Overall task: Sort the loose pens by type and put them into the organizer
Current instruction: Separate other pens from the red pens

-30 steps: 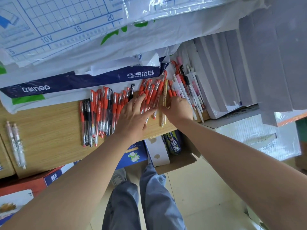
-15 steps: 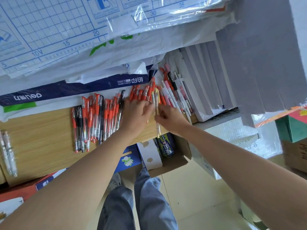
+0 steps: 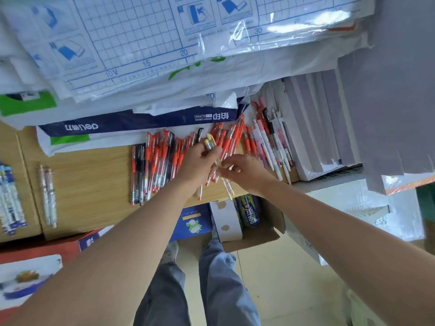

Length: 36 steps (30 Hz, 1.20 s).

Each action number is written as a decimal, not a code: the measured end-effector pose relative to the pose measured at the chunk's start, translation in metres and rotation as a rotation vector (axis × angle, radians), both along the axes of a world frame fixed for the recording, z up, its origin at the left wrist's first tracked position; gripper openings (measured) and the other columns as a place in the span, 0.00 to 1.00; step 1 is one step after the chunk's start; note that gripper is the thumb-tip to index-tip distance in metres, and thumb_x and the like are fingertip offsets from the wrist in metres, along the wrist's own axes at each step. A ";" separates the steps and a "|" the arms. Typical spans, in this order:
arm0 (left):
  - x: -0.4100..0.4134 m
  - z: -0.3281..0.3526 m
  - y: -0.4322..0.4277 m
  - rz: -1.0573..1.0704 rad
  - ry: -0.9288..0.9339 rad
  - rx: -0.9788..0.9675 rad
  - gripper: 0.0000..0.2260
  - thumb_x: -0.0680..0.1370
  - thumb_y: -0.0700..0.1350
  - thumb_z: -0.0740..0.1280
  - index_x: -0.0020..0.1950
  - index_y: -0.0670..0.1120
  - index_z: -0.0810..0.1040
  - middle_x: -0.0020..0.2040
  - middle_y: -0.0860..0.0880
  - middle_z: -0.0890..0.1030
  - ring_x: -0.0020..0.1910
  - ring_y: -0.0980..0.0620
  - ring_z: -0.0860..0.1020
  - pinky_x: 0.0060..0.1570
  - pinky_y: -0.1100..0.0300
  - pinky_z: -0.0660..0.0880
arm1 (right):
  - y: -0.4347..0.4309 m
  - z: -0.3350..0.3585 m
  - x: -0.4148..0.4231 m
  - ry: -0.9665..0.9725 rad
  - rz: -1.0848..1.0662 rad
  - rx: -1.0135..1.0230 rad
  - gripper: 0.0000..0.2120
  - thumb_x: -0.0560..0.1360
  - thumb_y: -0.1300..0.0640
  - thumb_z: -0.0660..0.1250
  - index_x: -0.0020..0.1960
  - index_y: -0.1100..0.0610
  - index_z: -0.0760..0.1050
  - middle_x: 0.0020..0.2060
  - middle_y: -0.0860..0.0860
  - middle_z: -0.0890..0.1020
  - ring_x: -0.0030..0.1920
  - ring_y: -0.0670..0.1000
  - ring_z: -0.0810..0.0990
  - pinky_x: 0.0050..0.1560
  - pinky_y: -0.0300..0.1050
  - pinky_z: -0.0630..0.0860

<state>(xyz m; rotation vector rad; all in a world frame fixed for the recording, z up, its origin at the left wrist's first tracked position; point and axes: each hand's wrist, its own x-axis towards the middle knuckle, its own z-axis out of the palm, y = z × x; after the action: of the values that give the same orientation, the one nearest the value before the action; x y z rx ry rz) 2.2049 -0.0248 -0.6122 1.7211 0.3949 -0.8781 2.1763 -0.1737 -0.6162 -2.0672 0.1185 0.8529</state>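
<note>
Hands, left (image 3: 197, 163) and right (image 3: 247, 170), grip yellow pens (image 3: 209, 143).

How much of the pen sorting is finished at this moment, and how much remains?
Done: a row of red and black pens lies side by side on the table. In hand: left hand and right hand hold a yellow pen. Left: a loose red pile and white and pink pens; I cannot spot an organizer.

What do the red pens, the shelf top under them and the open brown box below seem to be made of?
Red pens: probably plastic, clear glossy barrels with red caps.
Shelf top: wood or wood-look laminate, pale grain lines, matte.
Brown box: cardboard, dull brown folded flap.
</note>
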 end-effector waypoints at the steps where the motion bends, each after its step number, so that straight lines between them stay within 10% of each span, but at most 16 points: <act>1: 0.000 0.003 0.009 0.054 -0.005 -0.029 0.11 0.80 0.48 0.63 0.43 0.42 0.75 0.30 0.47 0.74 0.26 0.54 0.70 0.30 0.60 0.68 | 0.008 0.003 0.003 0.012 0.014 0.019 0.11 0.76 0.48 0.67 0.50 0.55 0.80 0.42 0.45 0.79 0.38 0.38 0.74 0.35 0.27 0.67; 16: -0.042 -0.004 0.253 0.090 -0.343 0.660 0.05 0.77 0.44 0.65 0.52 0.46 0.77 0.51 0.46 0.80 0.47 0.46 0.79 0.44 0.56 0.73 | 0.228 0.006 0.009 -0.030 0.074 0.001 0.12 0.74 0.52 0.71 0.51 0.59 0.81 0.43 0.52 0.83 0.40 0.52 0.81 0.43 0.43 0.77; 21: -0.057 -0.017 0.326 -0.015 -0.347 0.846 0.20 0.74 0.44 0.71 0.63 0.42 0.71 0.60 0.40 0.72 0.54 0.41 0.75 0.51 0.50 0.73 | 0.304 -0.012 0.003 -0.017 0.087 -0.102 0.11 0.73 0.50 0.72 0.49 0.56 0.80 0.42 0.52 0.84 0.41 0.52 0.81 0.45 0.45 0.77; 36: -0.056 -0.049 0.375 -0.128 -0.458 0.670 0.20 0.72 0.42 0.73 0.59 0.38 0.69 0.52 0.40 0.76 0.50 0.43 0.76 0.47 0.56 0.70 | 0.363 -0.042 -0.010 -0.180 0.063 -0.391 0.14 0.71 0.56 0.72 0.53 0.58 0.72 0.46 0.53 0.79 0.43 0.54 0.78 0.41 0.46 0.75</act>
<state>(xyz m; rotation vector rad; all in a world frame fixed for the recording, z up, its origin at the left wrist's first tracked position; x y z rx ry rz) 2.1490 0.3502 -0.6613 2.5161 0.2832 -0.4242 2.1662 0.1890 -0.6577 -2.5163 0.1303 0.7184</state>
